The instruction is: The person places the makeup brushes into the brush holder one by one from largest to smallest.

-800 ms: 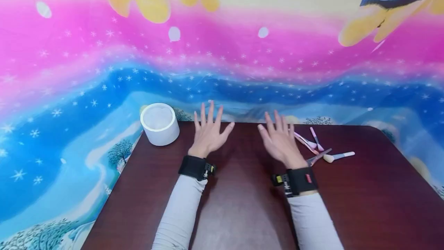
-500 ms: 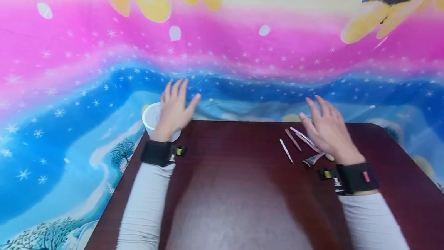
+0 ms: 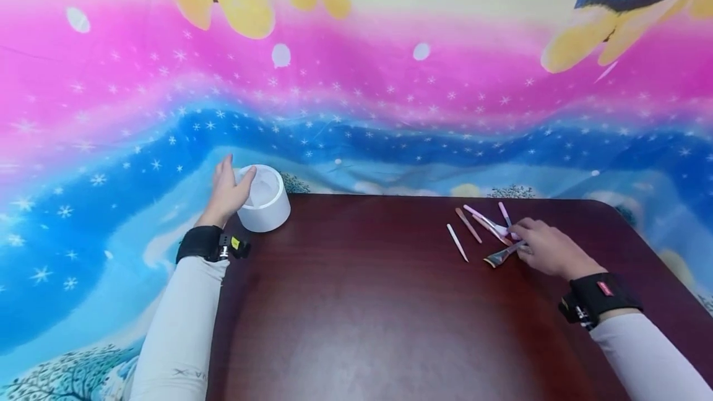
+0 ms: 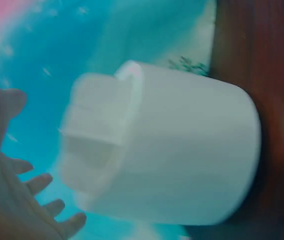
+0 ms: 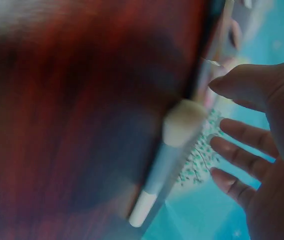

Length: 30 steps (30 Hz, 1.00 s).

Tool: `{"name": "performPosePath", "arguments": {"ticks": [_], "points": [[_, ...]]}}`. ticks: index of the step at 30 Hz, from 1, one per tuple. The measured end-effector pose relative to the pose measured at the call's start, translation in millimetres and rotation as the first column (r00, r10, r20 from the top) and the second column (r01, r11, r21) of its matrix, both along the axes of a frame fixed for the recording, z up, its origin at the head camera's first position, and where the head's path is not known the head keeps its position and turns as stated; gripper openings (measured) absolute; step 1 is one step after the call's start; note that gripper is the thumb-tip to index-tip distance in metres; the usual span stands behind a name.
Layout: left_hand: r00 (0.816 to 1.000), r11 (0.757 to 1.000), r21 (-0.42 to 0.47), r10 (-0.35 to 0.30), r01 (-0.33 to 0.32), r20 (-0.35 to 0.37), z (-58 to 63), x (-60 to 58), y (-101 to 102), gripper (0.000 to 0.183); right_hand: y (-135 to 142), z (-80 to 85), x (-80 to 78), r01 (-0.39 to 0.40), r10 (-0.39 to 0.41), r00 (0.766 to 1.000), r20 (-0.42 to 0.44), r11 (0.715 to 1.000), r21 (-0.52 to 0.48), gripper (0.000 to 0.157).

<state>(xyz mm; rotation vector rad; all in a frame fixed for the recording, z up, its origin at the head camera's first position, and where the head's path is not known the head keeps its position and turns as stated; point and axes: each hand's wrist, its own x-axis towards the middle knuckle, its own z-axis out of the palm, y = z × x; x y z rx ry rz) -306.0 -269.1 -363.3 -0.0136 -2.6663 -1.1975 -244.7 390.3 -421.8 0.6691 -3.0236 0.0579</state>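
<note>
A white round pot (image 3: 265,216) stands near the table's back left corner, its hollow top facing up. Beside its left rim is my left hand (image 3: 224,195), thumb over the rim in the head view. The left wrist view shows its fingers spread and apart from the pot (image 4: 196,145). On the right, my right hand (image 3: 551,250) reaches low over a group of makeup brushes, fingertips at a flat dark-bristled brush (image 3: 500,257). In the right wrist view its thumb and fingers are apart with nothing gripped, near a fluffy cream-headed brush (image 5: 161,162).
Pink-handled brushes (image 3: 486,220) lie crossed behind the flat one. Left of them lie a brown-tipped brush (image 3: 469,226) and a thin white stick (image 3: 458,243). The dark red-brown table (image 3: 356,289) ends at a patterned cloth (image 3: 367,147) hanging behind and at the left.
Both hands have moved apart from the middle: the left to the pot's left side, passing over it, the right outward and down to the brushes. The right fingers have bent; pot and brushes stay put.
</note>
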Motion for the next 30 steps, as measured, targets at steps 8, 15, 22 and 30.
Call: {"name": "performPosePath", "arguments": {"ticks": [8,15,22,30], "points": [[0.998,0.951,0.306,0.036,-0.051,0.056,-39.9,-15.7,-10,0.076,-7,-13.8,6.0,-0.069,0.070,0.996,-0.060,0.997,0.029,0.029],[0.992,0.896,0.437,0.026,-0.079,0.127,-44.8,-24.3,-21,0.067,-16,-14.2,-1.2,-0.129,0.131,0.991,-0.037,0.991,0.037,0.022],[0.986,0.868,0.482,0.051,-0.122,0.157,-47.7,-27.1,-16,0.064,-13,-9.5,2.3,-0.127,0.129,0.991,-0.037,0.991,0.041,0.023],[0.984,0.824,0.538,0.142,-0.176,0.104,-63.1,-30.7,-1,0.056,-6,11.6,11.9,-0.074,0.072,0.995,-0.065,0.997,-0.024,0.023]]}}
